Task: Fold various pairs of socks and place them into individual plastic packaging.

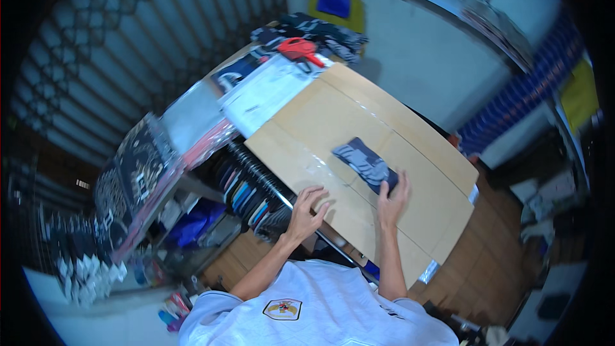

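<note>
A folded patterned cloth [362,161], dark blue and grey, lies on the flat cardboard sheet [432,202]. My right hand [395,199] is at the cloth's near right end, thumb and fingers around that end; whether it grips the cloth is not clear. Over the cardboard's near left edge, my left hand [310,211] is held with its fingers apart and curved, holding nothing. It is left of the cloth and does not touch it.
Beyond the cardboard are white plastic packets [269,91], a red tape dispenser [300,50] and a pile of folded dark clothes [326,33]. Clothes hang on a rail [259,168] below the left edge. Packed garments [139,168] lie farther left, by a folding metal gate [144,24].
</note>
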Demonstrator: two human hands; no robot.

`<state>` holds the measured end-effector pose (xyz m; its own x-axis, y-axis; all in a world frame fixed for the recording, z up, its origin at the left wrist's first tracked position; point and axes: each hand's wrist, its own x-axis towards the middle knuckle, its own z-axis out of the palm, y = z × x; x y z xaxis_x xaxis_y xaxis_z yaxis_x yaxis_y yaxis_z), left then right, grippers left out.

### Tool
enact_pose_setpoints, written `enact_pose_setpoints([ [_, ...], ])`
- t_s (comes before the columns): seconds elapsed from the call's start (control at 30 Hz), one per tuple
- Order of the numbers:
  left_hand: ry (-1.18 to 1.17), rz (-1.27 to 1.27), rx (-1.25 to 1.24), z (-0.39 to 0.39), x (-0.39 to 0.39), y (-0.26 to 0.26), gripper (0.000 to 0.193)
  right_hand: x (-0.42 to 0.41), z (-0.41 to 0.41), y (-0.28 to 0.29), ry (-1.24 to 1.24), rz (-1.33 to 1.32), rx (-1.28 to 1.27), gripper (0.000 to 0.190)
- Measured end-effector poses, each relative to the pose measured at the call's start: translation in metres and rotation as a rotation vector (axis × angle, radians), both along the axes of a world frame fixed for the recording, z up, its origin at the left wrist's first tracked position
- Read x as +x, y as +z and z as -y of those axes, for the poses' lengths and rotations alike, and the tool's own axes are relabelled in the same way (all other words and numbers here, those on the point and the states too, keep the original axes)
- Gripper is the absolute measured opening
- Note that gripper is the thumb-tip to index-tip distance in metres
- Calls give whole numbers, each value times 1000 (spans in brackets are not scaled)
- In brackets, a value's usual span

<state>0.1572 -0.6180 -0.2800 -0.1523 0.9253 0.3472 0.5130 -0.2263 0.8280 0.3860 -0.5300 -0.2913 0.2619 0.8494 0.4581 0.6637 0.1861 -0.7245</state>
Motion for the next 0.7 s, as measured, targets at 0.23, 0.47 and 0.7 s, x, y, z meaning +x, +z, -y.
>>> enact_pose_setpoints([
  [0.23,462,52,-96,99,-82,-36,16,-45,31,-10,30,-26,98,39],
  [0.47,876,175,-126,158,-196,-86,19,-159,65,-14,544,-250,-103,23],
  [0.7,1048,763,-165,160,-341,-147,33,-241,106,-10,744,-271,-142,17],
])
